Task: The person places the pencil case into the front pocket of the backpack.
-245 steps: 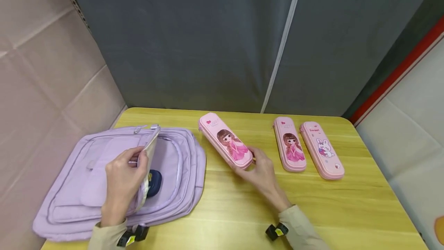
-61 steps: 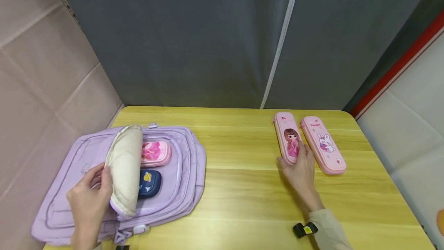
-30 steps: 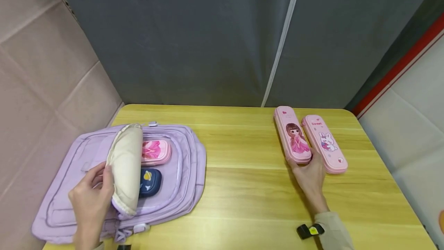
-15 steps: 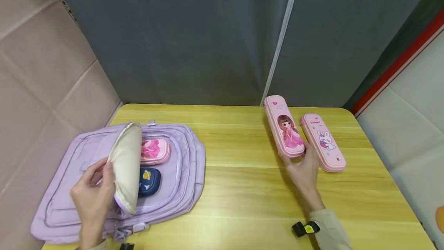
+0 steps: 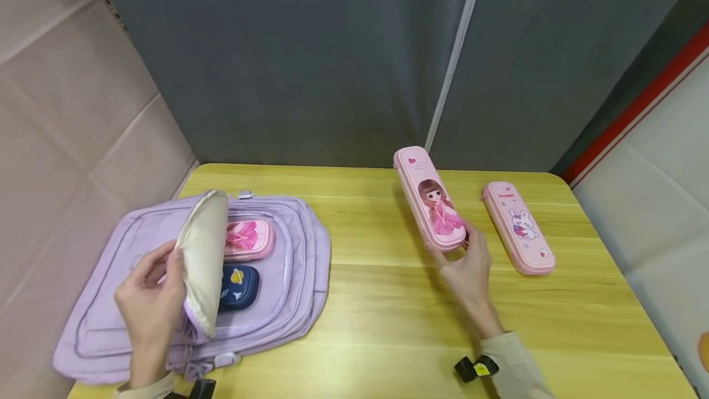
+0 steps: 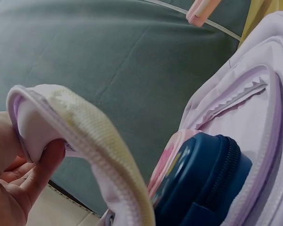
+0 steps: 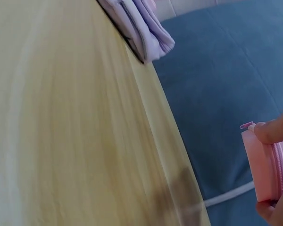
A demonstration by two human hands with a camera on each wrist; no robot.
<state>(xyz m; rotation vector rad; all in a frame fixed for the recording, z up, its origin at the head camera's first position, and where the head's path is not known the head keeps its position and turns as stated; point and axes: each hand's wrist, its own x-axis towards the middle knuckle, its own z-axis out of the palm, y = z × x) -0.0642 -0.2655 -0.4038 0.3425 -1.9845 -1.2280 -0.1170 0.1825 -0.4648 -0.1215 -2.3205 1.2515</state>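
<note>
Counting three pink cases (image 5: 434, 207), one navy (image 5: 238, 287).

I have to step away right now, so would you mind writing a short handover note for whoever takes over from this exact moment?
Left hand: grips the flap of the purple backpack and holds the compartment open.
Right hand: holds the pink doll pencil case by its near end, lifted off the yellow table and tilted.
Done: one pink case and a navy case lie in the open compartment.
Left: the held doll case is not yet in the backpack; the bunny pencil case lies untouched on the table, to the right.
</note>
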